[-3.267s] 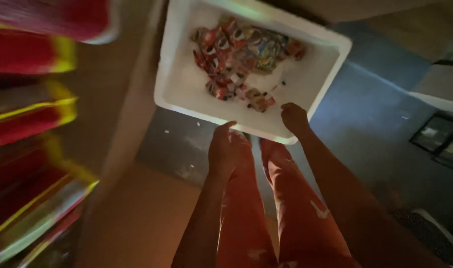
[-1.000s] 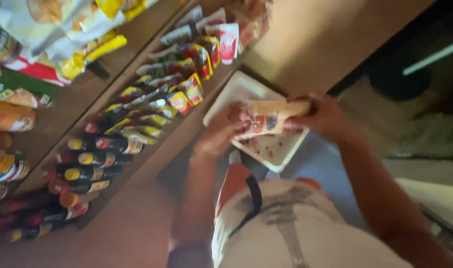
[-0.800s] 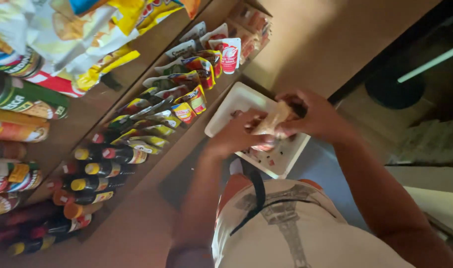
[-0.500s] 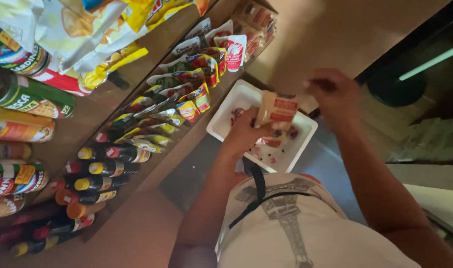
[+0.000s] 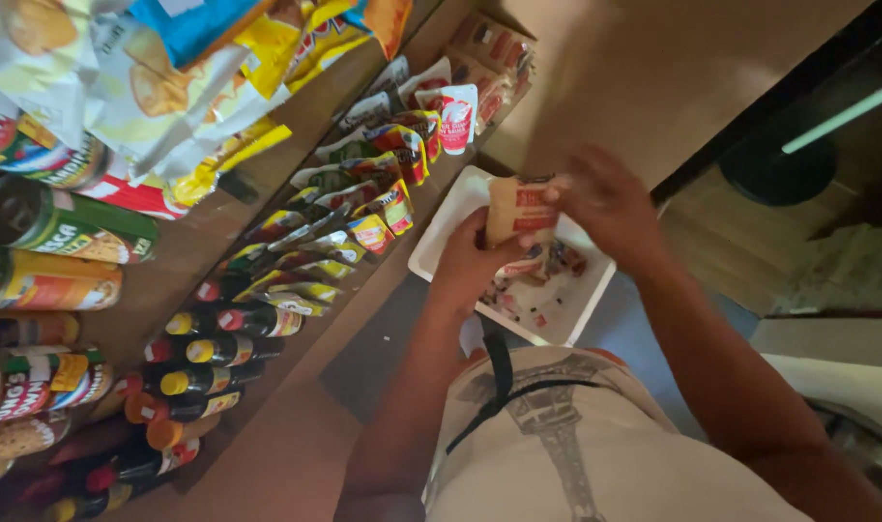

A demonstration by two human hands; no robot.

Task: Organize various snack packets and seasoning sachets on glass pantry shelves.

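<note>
Above the white tray [image 5: 584, 314], your two hands meet on one small packet [image 5: 520, 210]. Your left hand [image 5: 472, 263] comes up from below with its fingers curled around the packet's lower part. Your right hand [image 5: 610, 201] sits at the packet's upper right edge, blurred; its fingers look pinched on that edge, though you cannot tell how firmly. The packet is flat and rectangular, tan, with a red panel on its face, and it stands roughly upright between your hands.

The tray is shallow, rectangular, with rounded corners and a matte, foam-like surface. It rests low down, beside the base of the shelves. Small crinkled sachets [image 5: 547, 271] in red and mixed colours lie scattered in it, mostly under your left hand; much of its floor is bare.

To your left, wooden shelves [image 5: 296, 116] run at a slant. One tier carries glossy stand-up pouches [image 5: 388, 159] in yellow, red and green, packed in rows. Below them, dark bottles [image 5: 204, 353] with yellow and red caps lie in line. Nearer the camera, round cans [image 5: 49, 280] show their sides, and puffy snack bags [image 5: 170, 68] hang over the top edge.

Your pale shirt [image 5: 566, 454] has a dark strap [image 5: 499, 372] crossing it.
</note>
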